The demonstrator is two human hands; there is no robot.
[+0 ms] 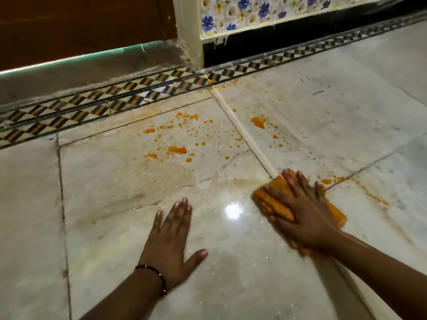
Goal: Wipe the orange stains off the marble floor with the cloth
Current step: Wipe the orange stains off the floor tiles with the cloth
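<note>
My right hand (302,213) presses flat on a folded orange cloth (269,199) on the pale marble floor (115,181), fingers spread over it. My left hand (172,234) lies flat and open on the wet, shiny floor to the left of the cloth, holding nothing; a dark bead bracelet is on that wrist. Orange stains (176,149) are spattered farther away on the left slab, with a larger blob (258,122) on the right slab. Smaller orange smears (374,197) trail to the right of the cloth.
A checkered mosaic border (138,93) runs along the far edge of the floor. Behind it stand a wooden door (80,26), a cream pillar (188,31) and a wall with blue flower tiles (254,12). A raised pale joint strip (240,132) runs diagonally between slabs.
</note>
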